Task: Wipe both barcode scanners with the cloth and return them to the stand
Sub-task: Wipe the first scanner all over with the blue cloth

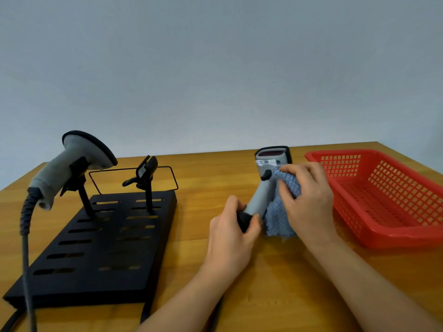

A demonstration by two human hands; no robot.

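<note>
Head view shows your left hand (233,232) closed around the dark butt of a grey barcode scanner (266,185), holding it upright over the wooden table (196,236), while your right hand (309,200) presses a blue cloth (281,215) against the handle and neck, fingers wrapped over the fabric. The second scanner (72,164) sits clipped in the left cradle of the black stand (103,248), its cable (26,236) trailing down; the right cradle (146,173) is empty. A red basket (383,200) stands just beside your right hand. The scanner looks like rigid, light plastic — smooth enough to slip, so keep your hold low on the handle, clear of the trigger. The window at its head probably scratches and smears easily; wipe it gently. The cloth is soft and limp — bunch it so no loose end drags.
</note>
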